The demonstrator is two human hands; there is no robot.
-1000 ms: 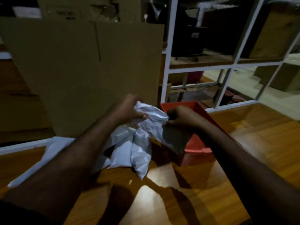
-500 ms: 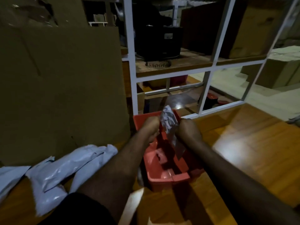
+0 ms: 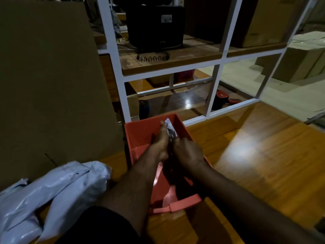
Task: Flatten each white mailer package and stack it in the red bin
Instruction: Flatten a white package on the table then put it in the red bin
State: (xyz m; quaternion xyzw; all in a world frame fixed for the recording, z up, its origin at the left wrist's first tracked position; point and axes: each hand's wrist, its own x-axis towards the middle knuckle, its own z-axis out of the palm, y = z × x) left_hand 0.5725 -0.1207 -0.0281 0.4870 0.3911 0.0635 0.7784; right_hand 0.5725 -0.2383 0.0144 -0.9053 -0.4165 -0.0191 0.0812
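**Asha:** Cardboard takes up most of the left side, one big brown sheet (image 3: 49, 81) standing upright, with the white-framed shelving (image 3: 168, 74) beside it. What's on the wooden floor (image 3: 263, 164) in front?

**Ben:** One red bin (image 3: 140, 131), just ahead of the person. Both forearms reach down into it.

**Asha:** And the mailer being stacked?

**Ben:** Inside the bin, pinched between the hands. The white mailer (image 3: 170, 128) stands on edge, folded narrow, its top corner poking up near the far wall. The left hand (image 3: 161, 143) lies flat along one face, fingers stretched out and pressing. The right hand (image 3: 189, 152) is curled shut against the other face; I'd say it grips the lower edge, though shadow hides the fingertips.

**Asha:** How would you finish it well?

**Ben:** My judgement: tip it over so it lies flat on the bottom, then press with open palms from the middle outward to push the air out. Left on edge, it'll likely spring open again.

**Asha:** Counts?

**Ben:** One bin, one mailer in hand. Something pale shows at the bin's near end, possibly another mailer, but I can't tell. On the floor to the left lies a pile of puffy mailers (image 3: 58, 189); I make out two clearly, with more white plastic beneath that I can't separate.
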